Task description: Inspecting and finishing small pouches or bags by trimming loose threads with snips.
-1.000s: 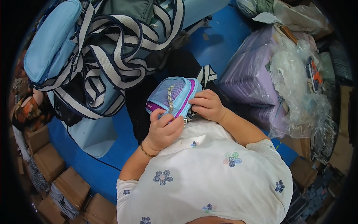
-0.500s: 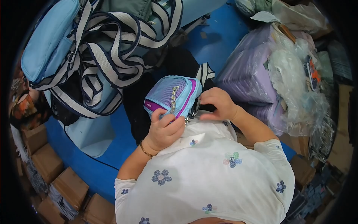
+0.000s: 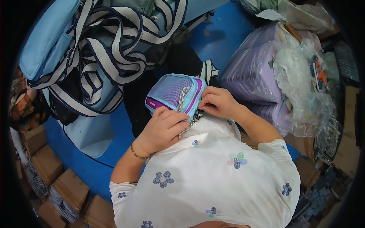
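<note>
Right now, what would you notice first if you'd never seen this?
A small light-blue pouch with a purple mesh front sits mid-picture, gripped by the left hand and right hand. Upper left lies a heap of pale blue bags with navy-and-white striped straps. Right, lilac bags wrapped in clear plastic.

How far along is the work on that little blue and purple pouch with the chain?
Done, by the look of it: the chain already lies across the small pouch. In hand: the left hand steadies the pouch from below while the right hand pinches at its corner, where the chain's end hangs. Left: whether that end is fastened is hidden under the fingers. A heap of blue bags with striped straps lies behind.
</note>
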Motion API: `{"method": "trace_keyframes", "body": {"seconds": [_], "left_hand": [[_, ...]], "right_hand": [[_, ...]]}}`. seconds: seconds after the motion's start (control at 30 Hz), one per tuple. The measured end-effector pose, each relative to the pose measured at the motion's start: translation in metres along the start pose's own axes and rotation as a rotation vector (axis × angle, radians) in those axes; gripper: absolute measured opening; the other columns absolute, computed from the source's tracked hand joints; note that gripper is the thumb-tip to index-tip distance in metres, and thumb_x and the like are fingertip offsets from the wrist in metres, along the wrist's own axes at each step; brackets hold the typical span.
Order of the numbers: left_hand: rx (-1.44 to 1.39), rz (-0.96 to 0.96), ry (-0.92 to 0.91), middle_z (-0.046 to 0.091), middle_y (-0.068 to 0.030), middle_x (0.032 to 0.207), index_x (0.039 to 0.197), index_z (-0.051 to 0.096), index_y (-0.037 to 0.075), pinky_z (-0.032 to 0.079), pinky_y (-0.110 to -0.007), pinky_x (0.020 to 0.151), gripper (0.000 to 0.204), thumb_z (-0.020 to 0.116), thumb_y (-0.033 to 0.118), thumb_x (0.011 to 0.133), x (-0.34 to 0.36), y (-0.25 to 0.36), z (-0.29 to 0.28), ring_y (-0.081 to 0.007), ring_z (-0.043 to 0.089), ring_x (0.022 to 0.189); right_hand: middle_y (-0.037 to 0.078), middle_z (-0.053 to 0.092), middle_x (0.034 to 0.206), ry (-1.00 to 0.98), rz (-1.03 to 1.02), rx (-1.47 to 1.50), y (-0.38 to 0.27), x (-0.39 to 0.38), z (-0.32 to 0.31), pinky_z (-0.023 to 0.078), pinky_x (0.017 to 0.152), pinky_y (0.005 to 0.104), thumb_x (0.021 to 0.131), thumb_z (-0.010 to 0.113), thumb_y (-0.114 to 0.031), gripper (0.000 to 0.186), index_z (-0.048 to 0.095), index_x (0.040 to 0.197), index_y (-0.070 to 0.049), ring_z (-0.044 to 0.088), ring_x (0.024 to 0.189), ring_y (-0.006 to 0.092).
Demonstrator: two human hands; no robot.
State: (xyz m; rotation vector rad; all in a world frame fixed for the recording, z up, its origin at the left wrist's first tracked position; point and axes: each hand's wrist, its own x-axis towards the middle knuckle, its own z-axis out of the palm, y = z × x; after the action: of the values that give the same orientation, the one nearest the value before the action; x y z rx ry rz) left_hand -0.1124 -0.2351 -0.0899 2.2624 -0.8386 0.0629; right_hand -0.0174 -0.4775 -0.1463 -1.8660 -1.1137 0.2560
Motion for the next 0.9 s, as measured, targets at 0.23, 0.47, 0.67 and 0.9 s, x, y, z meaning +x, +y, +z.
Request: {"method": "trace_keyframes", "body": {"seconds": [0.23, 0.47, 0.67, 0.9], "left_hand": [[-0.116, -0.160, 0.031, 0.061, -0.0055, 0.093, 0.100, 0.064, 0.007, 0.048, -0.033, 0.066, 0.023, 0.068, 0.013, 0.078, 0.017, -0.003, -0.007, -0.0235, 0.061, 0.076], [-0.017, -0.197, -0.073, 0.059, -0.0022, 0.080, 0.085, 0.069, 0.010, 0.050, -0.031, 0.055, 0.009, 0.068, 0.016, 0.079, 0.039, -0.006, 0.015, -0.0206, 0.061, 0.065], [-0.083, -0.162, -0.036, 0.059, -0.0017, 0.080, 0.083, 0.068, 0.009, 0.049, -0.030, 0.055, 0.007, 0.069, 0.012, 0.077, 0.029, -0.012, 0.025, -0.0206, 0.061, 0.065], [-0.453, -0.353, 0.119, 0.057, -0.0095, 0.078, 0.082, 0.063, 0.003, 0.045, -0.033, 0.061, 0.006, 0.066, 0.008, 0.081, 0.022, -0.019, 0.033, -0.0260, 0.057, 0.070]], "right_hand": [[0.007, 0.057, 0.088, -0.051, 0.069, 0.083, -0.017, -0.006, 0.001, 0.049, 0.060, 0.0294, 0.077, 0.069, -0.005, 0.012, 0.060, 0.085, -0.007, 0.059, 0.069, 0.0211], [0.007, 0.058, 0.087, 0.013, 0.192, 0.060, -0.038, -0.009, 0.007, 0.049, 0.056, 0.0287, 0.077, 0.069, -0.007, 0.012, 0.059, 0.085, -0.007, 0.059, 0.067, 0.0217], [0.004, 0.057, 0.080, -0.082, -0.123, -0.135, -0.032, 0.004, -0.004, 0.048, 0.054, 0.0315, 0.072, 0.073, -0.009, 0.018, 0.059, 0.083, -0.013, 0.059, 0.064, 0.0227], [0.005, 0.056, 0.083, 0.258, -0.171, -0.238, 0.040, 0.151, -0.082, 0.049, 0.068, 0.0280, 0.087, 0.064, -0.011, 0.015, 0.060, 0.100, -0.004, 0.060, 0.080, 0.0143]]}}
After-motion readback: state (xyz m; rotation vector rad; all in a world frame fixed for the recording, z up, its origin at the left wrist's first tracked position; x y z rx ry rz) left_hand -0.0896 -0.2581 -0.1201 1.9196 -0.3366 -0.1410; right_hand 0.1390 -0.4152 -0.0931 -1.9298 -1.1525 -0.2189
